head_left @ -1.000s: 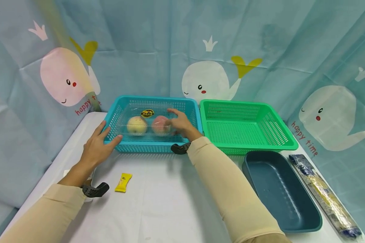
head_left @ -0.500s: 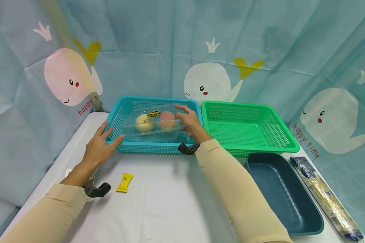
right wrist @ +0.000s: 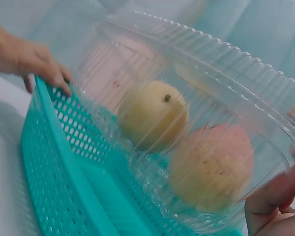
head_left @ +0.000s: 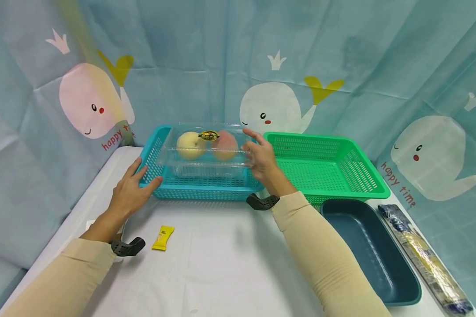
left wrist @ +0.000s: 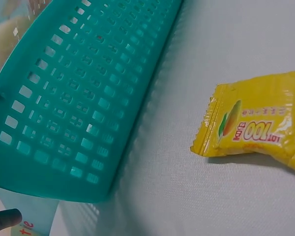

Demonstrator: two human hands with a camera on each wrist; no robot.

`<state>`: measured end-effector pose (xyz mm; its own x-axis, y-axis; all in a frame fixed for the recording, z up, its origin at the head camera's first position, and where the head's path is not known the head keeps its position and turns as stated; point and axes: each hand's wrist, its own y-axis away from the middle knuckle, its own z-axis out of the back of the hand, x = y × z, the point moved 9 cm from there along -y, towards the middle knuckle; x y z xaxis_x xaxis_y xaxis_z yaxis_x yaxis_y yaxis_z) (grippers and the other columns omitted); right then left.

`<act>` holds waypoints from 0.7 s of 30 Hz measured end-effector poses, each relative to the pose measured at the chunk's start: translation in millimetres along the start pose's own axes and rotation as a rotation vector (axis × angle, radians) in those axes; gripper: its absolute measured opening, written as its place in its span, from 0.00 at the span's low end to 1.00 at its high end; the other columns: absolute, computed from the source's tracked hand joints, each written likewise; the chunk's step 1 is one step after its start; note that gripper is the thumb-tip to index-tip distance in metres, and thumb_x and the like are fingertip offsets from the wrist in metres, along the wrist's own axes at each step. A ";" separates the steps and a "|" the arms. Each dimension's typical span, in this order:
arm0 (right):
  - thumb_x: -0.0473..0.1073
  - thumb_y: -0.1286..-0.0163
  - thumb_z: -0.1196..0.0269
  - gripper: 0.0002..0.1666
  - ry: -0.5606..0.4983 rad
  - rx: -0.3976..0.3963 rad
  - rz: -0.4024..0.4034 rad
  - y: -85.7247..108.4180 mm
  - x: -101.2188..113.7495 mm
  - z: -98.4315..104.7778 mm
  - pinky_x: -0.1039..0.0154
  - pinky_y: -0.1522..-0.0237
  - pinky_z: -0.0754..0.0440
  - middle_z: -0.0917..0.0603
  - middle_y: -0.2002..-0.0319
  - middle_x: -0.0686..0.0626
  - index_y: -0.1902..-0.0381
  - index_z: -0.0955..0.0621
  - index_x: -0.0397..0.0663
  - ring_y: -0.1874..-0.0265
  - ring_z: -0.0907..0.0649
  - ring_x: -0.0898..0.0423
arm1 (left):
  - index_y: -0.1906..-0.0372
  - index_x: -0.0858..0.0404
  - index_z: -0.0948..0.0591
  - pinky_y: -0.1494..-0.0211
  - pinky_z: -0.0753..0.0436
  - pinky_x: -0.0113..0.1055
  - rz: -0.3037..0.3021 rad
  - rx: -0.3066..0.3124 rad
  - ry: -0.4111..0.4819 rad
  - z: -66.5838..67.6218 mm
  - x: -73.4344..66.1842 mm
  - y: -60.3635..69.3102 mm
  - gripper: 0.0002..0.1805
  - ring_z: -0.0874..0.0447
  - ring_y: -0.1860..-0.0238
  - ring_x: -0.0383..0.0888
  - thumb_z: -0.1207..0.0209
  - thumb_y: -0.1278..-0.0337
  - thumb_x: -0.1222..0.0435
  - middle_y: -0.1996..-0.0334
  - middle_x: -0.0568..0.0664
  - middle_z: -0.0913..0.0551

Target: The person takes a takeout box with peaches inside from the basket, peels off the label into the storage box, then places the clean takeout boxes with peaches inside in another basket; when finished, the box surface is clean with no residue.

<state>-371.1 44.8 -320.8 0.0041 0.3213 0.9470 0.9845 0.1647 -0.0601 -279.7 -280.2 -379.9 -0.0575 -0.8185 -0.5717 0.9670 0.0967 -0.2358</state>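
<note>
- Head view: the box [head_left: 208, 149], clear plastic, is held over the blue basket [head_left: 206, 188]; its see-through walls make the underside hard to trace, so whether it touches the basket cannot be told.
- Inside sit two fruits, one yellow [head_left: 191, 145] and one red [head_left: 224, 145]; a dark label [head_left: 209, 135] on the lid covers a little of each, and its small print is unreadable.
- The right hand [head_left: 262, 157] pinches the box's right end, index finger stretched along it. Right wrist view: the thumb shows, but the other fingers are mostly cut off or blurred.
- The left hand [head_left: 128, 191] rests at the basket's near left corner, fingers spread and fairly straight, thumb apart. Left wrist view: only dark fingertips reach the frame, so how hard they press cannot be told.
- The packet [head_left: 163, 238], yellow, lies on the table [head_left: 206, 264]; left wrist view shows "100" on it upside down, its far end out of frame.
- A white thing [head_left: 90, 224] is mostly hidden under the left forearm; what it is cannot be told.
- The green basket [head_left: 309, 169] stands right of the blue one, a near corner behind the right hand.
- The right sleeve [head_left: 325, 255] covers part of the tub's [head_left: 365, 242] side; the long pack [head_left: 424, 259] beside it has glare on its wrap, contents unclear.
</note>
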 end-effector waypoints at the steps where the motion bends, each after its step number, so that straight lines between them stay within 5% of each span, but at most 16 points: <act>1: 0.28 0.43 0.45 0.36 0.009 -0.001 0.003 4.5 3.4 1.0 0.66 0.85 0.41 0.31 0.42 0.48 0.34 0.27 0.46 0.80 0.38 0.57 | 0.29 0.74 0.42 0.39 0.45 0.70 -0.001 0.001 -0.002 0.1 -0.4 -0.1 0.46 0.50 0.31 0.69 0.53 0.35 0.40 0.24 0.55 0.57; 3: 0.28 0.43 0.45 0.36 0.021 -0.002 0.004 14.5 8.8 3.2 0.65 0.81 0.39 0.31 0.41 0.50 0.34 0.27 0.48 0.77 0.35 0.56 | 0.29 0.74 0.42 0.39 0.45 0.70 -0.001 0.002 -0.005 0.3 -1.1 -0.1 0.46 0.50 0.31 0.69 0.53 0.35 0.40 0.24 0.55 0.57; 6: 0.29 0.43 0.45 0.35 0.028 0.000 0.022 33.5 16.6 9.7 0.64 0.80 0.38 0.22 0.61 0.52 0.36 0.25 0.52 0.80 0.34 0.57 | 0.29 0.74 0.42 0.39 0.45 0.70 0.001 0.005 -0.009 0.0 -1.3 0.0 0.46 0.51 0.31 0.69 0.53 0.35 0.40 0.24 0.55 0.57; 9: 0.29 0.44 0.46 0.35 0.013 0.017 0.052 51.3 24.7 15.6 0.65 0.82 0.39 0.31 0.81 0.53 0.36 0.26 0.52 0.85 0.39 0.59 | 0.29 0.74 0.42 0.39 0.45 0.70 0.002 0.006 -0.013 -0.3 -1.0 -1.5 0.46 0.51 0.31 0.69 0.53 0.35 0.40 0.24 0.56 0.57; 21: 0.23 0.45 0.49 0.38 -0.072 0.050 0.145 109.1 41.4 35.8 0.71 0.88 0.44 0.34 0.73 0.50 0.34 0.31 0.43 0.85 0.39 0.61 | 0.29 0.74 0.42 0.40 0.43 0.70 -0.008 0.003 -0.010 -1.3 -0.2 -0.7 0.46 0.50 0.31 0.69 0.53 0.34 0.40 0.24 0.55 0.57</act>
<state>-269.8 109.4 -299.4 0.1311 0.4105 0.9024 0.9646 0.1573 -0.2117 -280.7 -279.4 -380.7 -0.0630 -0.8248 -0.5619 0.9672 0.0883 -0.2381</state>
